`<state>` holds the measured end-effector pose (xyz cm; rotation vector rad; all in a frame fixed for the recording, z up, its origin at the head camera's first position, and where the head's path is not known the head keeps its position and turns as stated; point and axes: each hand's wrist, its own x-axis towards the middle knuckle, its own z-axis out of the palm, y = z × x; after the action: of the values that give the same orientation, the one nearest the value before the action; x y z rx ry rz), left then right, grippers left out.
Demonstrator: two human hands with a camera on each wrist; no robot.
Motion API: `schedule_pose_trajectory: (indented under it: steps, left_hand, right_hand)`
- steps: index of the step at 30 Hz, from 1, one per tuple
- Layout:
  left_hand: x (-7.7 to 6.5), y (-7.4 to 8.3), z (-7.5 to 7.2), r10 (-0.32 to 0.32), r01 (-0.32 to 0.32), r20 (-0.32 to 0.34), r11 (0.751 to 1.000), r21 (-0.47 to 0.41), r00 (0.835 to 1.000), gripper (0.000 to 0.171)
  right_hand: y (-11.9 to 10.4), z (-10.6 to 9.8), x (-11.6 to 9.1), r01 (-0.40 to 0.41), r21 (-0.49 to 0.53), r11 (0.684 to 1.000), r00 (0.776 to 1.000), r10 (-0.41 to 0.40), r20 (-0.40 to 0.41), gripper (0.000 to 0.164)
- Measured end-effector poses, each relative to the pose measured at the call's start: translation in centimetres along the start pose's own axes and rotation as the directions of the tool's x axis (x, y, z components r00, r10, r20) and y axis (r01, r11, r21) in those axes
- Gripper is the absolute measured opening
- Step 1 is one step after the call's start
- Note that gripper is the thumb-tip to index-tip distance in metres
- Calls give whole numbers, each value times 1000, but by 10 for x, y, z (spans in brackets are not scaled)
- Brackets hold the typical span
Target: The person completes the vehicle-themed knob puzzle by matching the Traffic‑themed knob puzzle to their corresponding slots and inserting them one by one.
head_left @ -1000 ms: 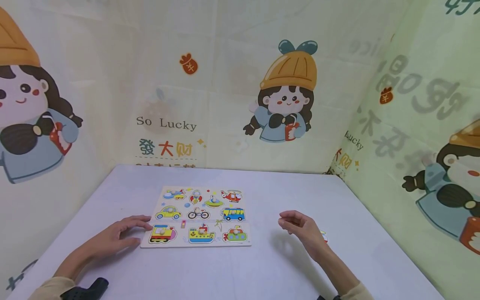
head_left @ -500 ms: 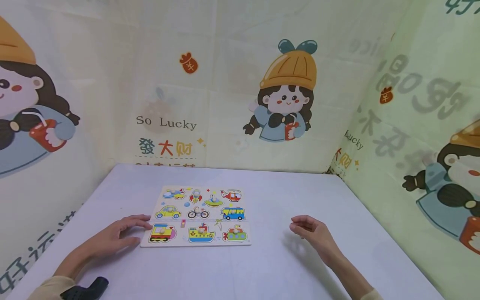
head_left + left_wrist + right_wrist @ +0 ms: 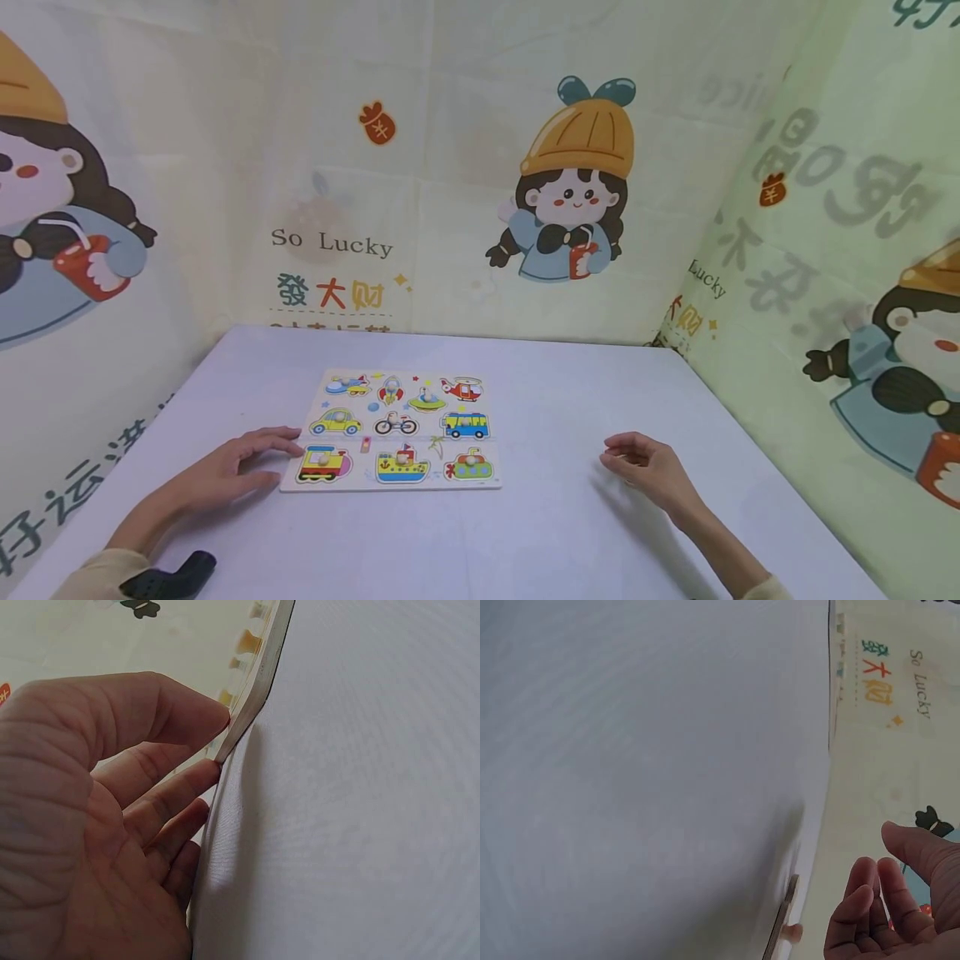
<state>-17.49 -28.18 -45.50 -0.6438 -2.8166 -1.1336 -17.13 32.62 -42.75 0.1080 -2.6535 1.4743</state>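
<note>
A white peg puzzle board [image 3: 363,477] lies on the table, its knobbed vehicle pictures showing a train [image 3: 322,464], a ship [image 3: 402,467], a bus [image 3: 465,425] and several others. At its left edge rests my left hand [image 3: 225,475], fingers extended. In the left wrist view, thumb and fingertips touch the board's corner [image 3: 247,712]. My right hand [image 3: 656,477] hovers to the right of the board, loosely curled and holding nothing. Below it in the right wrist view, a thin puzzle piece [image 3: 781,916] with a knob sits on the table; the head view does not show it.
The white tabletop [image 3: 525,542] is bounded by printed cloth walls [image 3: 450,208] at the back and both sides. A black device [image 3: 172,577] is strapped at my left wrist.
My right hand has moved to the right, away from the board. The bit of a piece seen beside its wrist earlier is now out of sight. My left hand stays at the board's edge.
</note>
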Motion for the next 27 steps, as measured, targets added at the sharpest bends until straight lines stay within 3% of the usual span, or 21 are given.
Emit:
schedule_pose_trajectory:
  steps: [6, 14, 27]
  left_hand:
    - [0, -2, 0, 13, -13, -4, 1000, 24, 1000, 29]
    - [0, -2, 0, 32, -32, -3, 999, 33, 999, 30]
    - [-1, 1, 0, 3, -3, 11, 1000, 14, 1000, 30]
  right_hand:
    - [7, -10, 0, 33, -78, 996, 999, -34, -10, 37]
    - [13, -19, 2, 19, -117, 993, 1000, -18, 10, 35]
    - [22, -27, 10, -5, -186, 983, 999, 11, 32, 34]
